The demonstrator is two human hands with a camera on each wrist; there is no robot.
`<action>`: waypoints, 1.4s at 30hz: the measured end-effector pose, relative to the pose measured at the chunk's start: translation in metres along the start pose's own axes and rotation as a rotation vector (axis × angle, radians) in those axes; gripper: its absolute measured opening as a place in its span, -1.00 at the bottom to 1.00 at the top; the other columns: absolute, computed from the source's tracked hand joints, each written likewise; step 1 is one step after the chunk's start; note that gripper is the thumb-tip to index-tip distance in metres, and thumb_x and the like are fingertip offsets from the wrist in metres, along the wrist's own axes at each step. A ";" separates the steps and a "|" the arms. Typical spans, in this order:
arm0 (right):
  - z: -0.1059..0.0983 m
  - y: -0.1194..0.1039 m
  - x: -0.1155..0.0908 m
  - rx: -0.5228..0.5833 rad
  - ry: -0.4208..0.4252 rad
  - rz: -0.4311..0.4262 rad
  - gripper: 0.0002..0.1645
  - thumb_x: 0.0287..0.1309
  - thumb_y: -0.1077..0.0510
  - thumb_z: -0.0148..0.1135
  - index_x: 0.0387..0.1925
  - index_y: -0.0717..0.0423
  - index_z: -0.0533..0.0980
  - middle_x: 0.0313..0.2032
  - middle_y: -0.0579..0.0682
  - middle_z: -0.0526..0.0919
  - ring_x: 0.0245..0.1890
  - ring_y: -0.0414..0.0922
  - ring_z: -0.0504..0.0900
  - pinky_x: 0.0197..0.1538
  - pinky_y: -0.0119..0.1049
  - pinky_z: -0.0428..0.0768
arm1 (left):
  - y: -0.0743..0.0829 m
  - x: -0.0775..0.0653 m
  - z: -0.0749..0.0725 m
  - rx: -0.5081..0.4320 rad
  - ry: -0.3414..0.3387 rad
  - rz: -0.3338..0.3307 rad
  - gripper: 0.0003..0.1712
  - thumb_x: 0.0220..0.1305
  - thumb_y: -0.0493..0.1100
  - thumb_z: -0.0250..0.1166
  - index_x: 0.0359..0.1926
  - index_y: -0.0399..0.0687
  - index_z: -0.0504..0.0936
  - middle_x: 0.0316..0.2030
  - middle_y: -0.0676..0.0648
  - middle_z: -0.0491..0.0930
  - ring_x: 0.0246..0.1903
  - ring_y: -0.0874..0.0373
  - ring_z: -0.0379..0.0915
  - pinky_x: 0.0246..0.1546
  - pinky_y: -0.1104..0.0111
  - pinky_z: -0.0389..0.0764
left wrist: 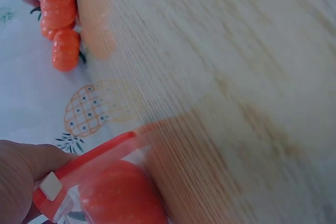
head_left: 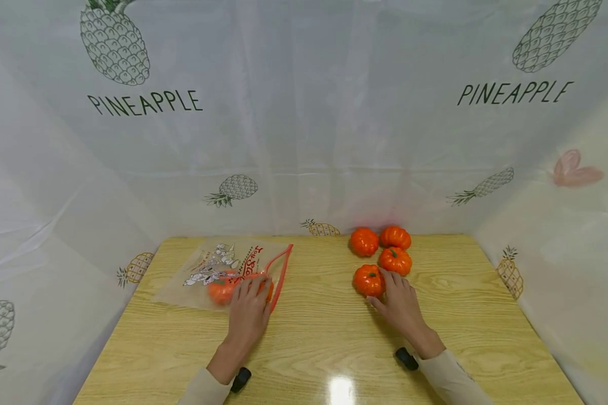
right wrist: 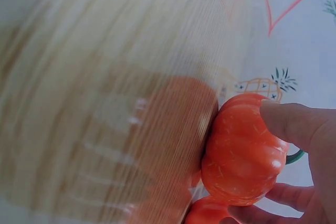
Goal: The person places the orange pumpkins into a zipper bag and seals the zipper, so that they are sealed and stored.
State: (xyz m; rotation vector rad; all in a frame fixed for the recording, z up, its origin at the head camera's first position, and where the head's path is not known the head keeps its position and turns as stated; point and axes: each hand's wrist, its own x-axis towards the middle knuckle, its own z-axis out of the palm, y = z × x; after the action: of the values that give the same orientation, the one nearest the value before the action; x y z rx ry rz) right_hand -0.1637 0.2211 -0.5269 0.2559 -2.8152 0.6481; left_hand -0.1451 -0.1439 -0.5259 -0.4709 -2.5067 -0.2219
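Observation:
On the left of the table lies a clear zip bag (head_left: 182,293) with a red edge and printed figures. Orange small pumpkins (head_left: 220,292) show through its film, partly covered by my left hand (head_left: 248,315). That hand pinches the bag's red edge beside a white slider (left wrist: 51,185), where the left wrist view shows the mouth near a pumpkin (left wrist: 121,195). My right hand (head_left: 402,306) holds a small orange pumpkin (head_left: 368,280) with a green stem, thumb on one side and fingers on the other. The pumpkin stands on or just above the table; I cannot tell which.
Behind the right hand, three more orange pumpkins (head_left: 364,242) sit close together near the table's back edge. The wood-grain table (head_left: 324,337) is bordered by a white curtain (head_left: 304,124) printed with pineapples at the back and sides.

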 end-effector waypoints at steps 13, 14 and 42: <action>0.002 0.000 0.002 0.039 -0.023 0.023 -0.05 0.18 0.06 0.58 0.44 0.38 0.32 0.22 0.44 0.51 0.22 0.46 0.48 0.20 0.42 0.40 | -0.002 -0.002 0.000 -0.016 -0.016 -0.010 -0.44 0.08 -0.33 0.60 0.17 -0.21 0.75 0.09 -0.16 0.64 0.14 -0.16 0.48 0.16 -0.02 0.52; 0.002 0.000 0.002 0.040 -0.023 0.023 -0.04 0.18 0.06 0.58 0.44 0.38 0.31 0.22 0.44 0.51 0.22 0.46 0.48 0.20 0.42 0.40 | -0.002 -0.002 0.000 -0.015 -0.015 -0.010 -0.44 0.08 -0.33 0.59 0.17 -0.21 0.75 0.09 -0.16 0.64 0.14 -0.16 0.48 0.16 -0.02 0.52; 0.004 -0.015 0.008 0.049 -0.012 -0.040 -0.04 0.10 0.11 0.64 0.38 0.46 0.36 0.21 0.44 0.57 0.17 0.43 0.54 0.17 0.39 0.49 | -0.003 0.002 0.000 -0.011 -0.003 -0.007 -0.44 0.06 -0.34 0.60 0.15 -0.21 0.76 0.07 -0.16 0.65 0.12 -0.16 0.49 0.16 -0.02 0.53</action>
State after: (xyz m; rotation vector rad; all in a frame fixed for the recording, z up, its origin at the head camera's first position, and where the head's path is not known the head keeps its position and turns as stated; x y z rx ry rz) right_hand -0.1685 0.2053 -0.5228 0.3249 -2.8009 0.7096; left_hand -0.1478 -0.1457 -0.5249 -0.4671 -2.5116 -0.2379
